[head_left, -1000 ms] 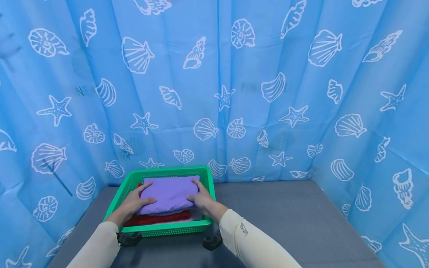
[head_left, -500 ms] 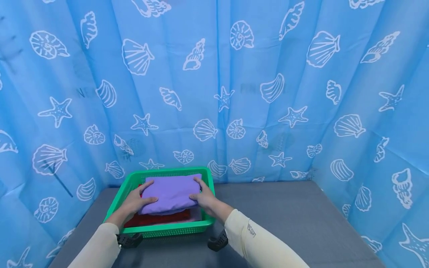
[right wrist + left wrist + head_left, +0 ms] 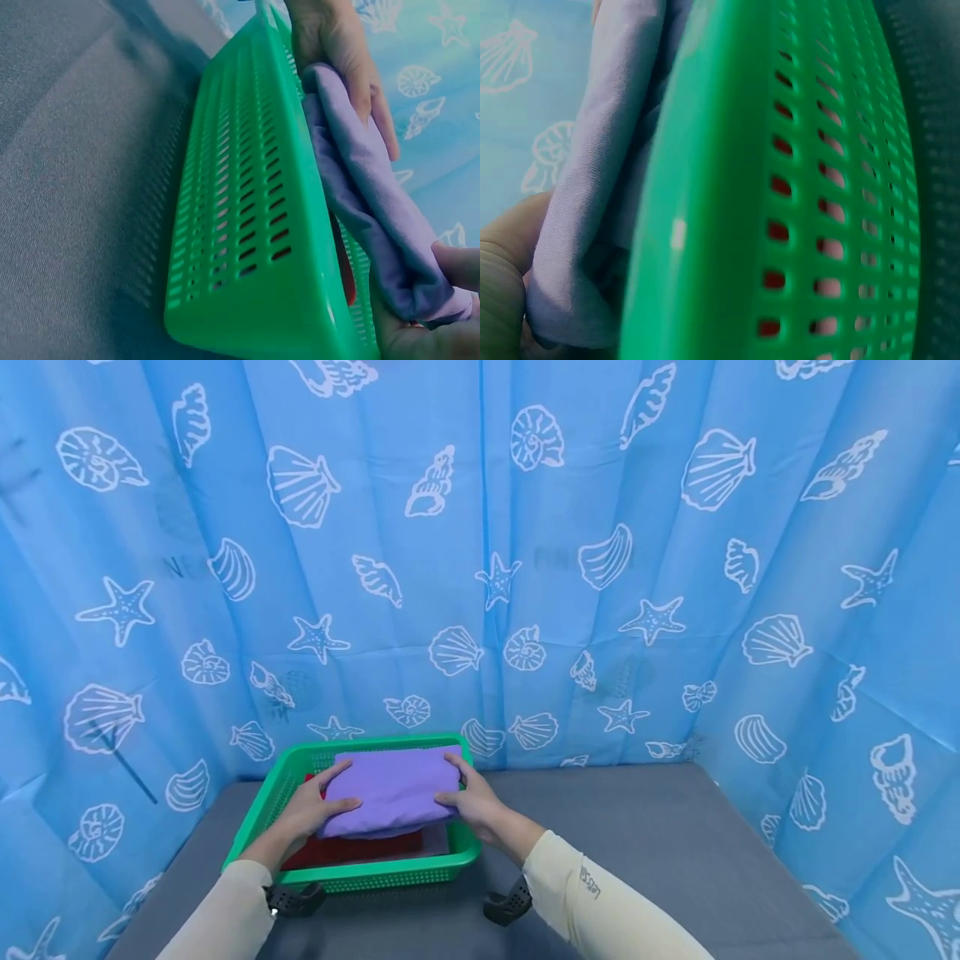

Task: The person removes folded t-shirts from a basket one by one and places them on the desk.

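Note:
A folded purple cloth (image 3: 393, 789) is held between my two hands over the green basket (image 3: 390, 870). My left hand (image 3: 307, 810) grips its left end, and my right hand (image 3: 480, 806) grips the right end, thumbs on top. In the right wrist view the cloth (image 3: 375, 180) shows its folded layers edge-on above the basket's rim, pinched by both hands. Beneath it in the basket lie a dark red cloth (image 3: 352, 852) and a paler pinkish one (image 3: 436, 841), both partly covered from view.
The basket stands on a grey tabletop (image 3: 622, 843), close to a blue curtain (image 3: 480, 568) with white shell and starfish prints. Its perforated wall (image 3: 825, 195) fills much of the left wrist view. A black wrist camera mount (image 3: 508, 902) hangs below each wrist.
Both hands have carried the purple cloth slightly to the right and up. Its right end now overlaps the basket's right rim, and the right forearm has shifted right.

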Action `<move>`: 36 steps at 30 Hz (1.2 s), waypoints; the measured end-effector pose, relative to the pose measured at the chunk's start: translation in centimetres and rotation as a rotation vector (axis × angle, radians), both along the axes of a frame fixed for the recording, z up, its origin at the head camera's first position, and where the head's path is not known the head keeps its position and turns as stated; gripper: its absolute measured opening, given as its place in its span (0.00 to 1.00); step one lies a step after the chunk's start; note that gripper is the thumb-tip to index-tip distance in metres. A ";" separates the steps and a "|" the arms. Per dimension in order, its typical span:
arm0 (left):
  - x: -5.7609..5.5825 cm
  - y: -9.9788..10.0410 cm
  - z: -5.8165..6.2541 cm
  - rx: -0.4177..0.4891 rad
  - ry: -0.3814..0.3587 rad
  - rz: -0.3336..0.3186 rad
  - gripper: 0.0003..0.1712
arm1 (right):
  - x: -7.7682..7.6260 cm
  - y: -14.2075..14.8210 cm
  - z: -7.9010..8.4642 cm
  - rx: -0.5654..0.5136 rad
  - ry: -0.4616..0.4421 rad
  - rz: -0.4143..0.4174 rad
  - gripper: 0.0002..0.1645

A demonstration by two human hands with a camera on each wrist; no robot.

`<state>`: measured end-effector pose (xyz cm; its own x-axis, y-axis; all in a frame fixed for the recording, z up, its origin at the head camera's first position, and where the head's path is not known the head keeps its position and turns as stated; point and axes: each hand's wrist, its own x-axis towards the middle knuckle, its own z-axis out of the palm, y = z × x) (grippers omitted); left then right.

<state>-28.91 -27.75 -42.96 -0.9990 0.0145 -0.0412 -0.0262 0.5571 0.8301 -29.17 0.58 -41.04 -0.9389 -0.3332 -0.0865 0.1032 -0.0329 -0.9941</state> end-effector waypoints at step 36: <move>-0.7 8.3 0.0 0.173 0.047 0.015 0.47 | -1.2 8.2 -1.0 -0.061 -0.053 -0.038 0.43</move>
